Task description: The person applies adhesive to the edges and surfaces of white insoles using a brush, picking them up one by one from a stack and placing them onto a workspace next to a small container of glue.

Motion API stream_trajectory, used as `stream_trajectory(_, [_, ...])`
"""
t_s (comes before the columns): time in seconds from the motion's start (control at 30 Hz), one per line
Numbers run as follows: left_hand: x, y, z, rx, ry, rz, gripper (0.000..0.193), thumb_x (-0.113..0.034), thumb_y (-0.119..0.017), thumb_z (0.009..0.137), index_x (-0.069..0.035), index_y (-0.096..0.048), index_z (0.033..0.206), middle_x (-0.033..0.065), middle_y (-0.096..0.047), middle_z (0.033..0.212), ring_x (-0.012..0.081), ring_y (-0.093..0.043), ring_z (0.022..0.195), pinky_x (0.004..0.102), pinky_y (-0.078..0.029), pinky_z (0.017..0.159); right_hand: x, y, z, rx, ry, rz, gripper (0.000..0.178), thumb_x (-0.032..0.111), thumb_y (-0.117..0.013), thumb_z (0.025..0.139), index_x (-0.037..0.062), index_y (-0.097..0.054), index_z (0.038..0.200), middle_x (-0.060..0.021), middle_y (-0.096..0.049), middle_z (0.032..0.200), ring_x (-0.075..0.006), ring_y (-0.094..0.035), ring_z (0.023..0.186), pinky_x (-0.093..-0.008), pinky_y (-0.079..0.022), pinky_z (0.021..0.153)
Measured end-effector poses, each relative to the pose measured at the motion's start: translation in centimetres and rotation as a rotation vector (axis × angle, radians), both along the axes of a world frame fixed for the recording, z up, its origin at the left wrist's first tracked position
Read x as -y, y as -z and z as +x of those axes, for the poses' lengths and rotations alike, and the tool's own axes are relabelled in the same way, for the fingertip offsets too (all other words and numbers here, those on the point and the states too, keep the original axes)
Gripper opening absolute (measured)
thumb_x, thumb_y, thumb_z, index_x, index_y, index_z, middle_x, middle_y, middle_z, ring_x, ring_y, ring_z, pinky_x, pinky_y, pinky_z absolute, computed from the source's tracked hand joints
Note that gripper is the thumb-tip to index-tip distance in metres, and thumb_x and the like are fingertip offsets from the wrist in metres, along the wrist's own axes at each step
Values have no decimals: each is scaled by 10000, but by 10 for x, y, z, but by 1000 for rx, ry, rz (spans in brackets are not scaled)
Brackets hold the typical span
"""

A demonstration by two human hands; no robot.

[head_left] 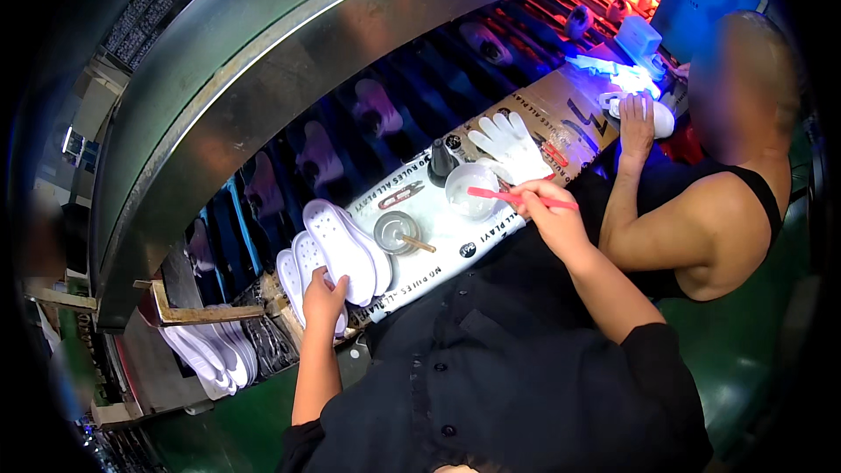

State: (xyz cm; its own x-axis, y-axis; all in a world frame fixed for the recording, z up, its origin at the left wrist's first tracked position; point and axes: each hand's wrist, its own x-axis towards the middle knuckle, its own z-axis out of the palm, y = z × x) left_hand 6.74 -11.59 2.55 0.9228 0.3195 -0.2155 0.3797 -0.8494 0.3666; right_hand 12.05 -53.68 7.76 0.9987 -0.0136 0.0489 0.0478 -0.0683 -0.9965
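Gripped a red brush (497, 195) in the right hand (550, 217), with fingers closed round the handle and the head above a clear bowl (462, 180). Rested the left hand (324, 300) with bent fingers against the near part of the white soles (335, 252), grouped at the left end of the work surface; could not tell whether closed on one. Saw small holes in the soles.

Noted plenty of print on the white sheet (442, 256) beneath: bold black capitals along both long edges, black round logos and a reddish oblong emblem. Found large dark marks, apparently handwritten, on the brown cardboard (578, 114) farther right. Saw rows of pale characters on a dark panel (149, 13) at upper left, too small to read.

Counted also on the sheet a jar (397, 229) with a stick (418, 243) in it, and a black bottle (441, 164) just beside the bowl. Spotted a white glove (510, 144) beyond the brush, more soles on the dark conveyor (346, 153) behind, and a co-worker (714, 219) at right, with a hand on a white object (663, 120) near bright blue light.
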Motion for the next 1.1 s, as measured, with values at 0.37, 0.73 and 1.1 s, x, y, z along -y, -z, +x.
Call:
stream_trajectory(0.37, [-26, -18, -5, 107, -281, -1116, 262, -89, -585, 878, 48, -591, 1101, 72, -668, 923, 120, -623, 750, 253, -504, 690, -25, 16, 43, 45, -1, -118, 97, 73, -593, 859, 41, -681, 884, -32, -641, 733, -74, -561, 653, -234, -446, 612])
stream_trajectory(0.73, [-14, -92, -108, -406, 52, -1276, 699, -398, -680, 804, -11, -437, 1332, 85, -500, 1297, 169, -406, 1226, 304, -260, 1048, -4, 12, 25, -61, -19, -66, 137, 78, -547, 925, 26, -671, 950, 1, -607, 736, -60, -532, 678, -216, -430, 627])
stream_trajectory(1.1, [-4, -68, -66, -408, -243, -2131, 889, -684, -326, 869, 18, -350, 1415, 358, -567, 1127, 501, -641, 779, 493, -571, 532, -27, -66, 3, -169, -346, 265, 181, 42, -595, 893, -17, -653, 1054, -76, -665, 870, -115, -595, 797, -221, -459, 754])
